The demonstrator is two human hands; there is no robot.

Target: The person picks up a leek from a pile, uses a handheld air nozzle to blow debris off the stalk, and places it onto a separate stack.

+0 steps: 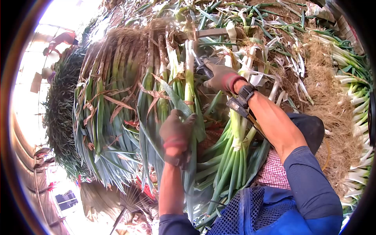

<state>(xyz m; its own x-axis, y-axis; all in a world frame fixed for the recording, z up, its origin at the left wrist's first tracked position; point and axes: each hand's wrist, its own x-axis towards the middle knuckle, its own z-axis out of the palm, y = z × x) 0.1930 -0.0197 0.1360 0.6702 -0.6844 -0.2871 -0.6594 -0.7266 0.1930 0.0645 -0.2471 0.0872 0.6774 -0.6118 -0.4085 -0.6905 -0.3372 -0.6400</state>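
My left hand (175,130), in a dark work glove with a reddish cuff, is closed around the green leaves of a long green onion. The pale stalk of that green onion (189,74) points away from me, its upper end bare and white. My right hand (222,77), gloved the same way, grips an air blow gun (203,69) with a dark body. The gun's thin metal nozzle points toward the white stalk, close beside it. To the right, a bunch of cleaned green onions (236,133) lies with its leaves toward me.
A thick pile of unpeeled green onions (113,78) with brown roots is on the left. Peeled skins and leaf scraps (274,51) litter the ground ahead. Root trimmings (325,98) form a heap on the right, beside a row of white-stemmed onions (354,117).
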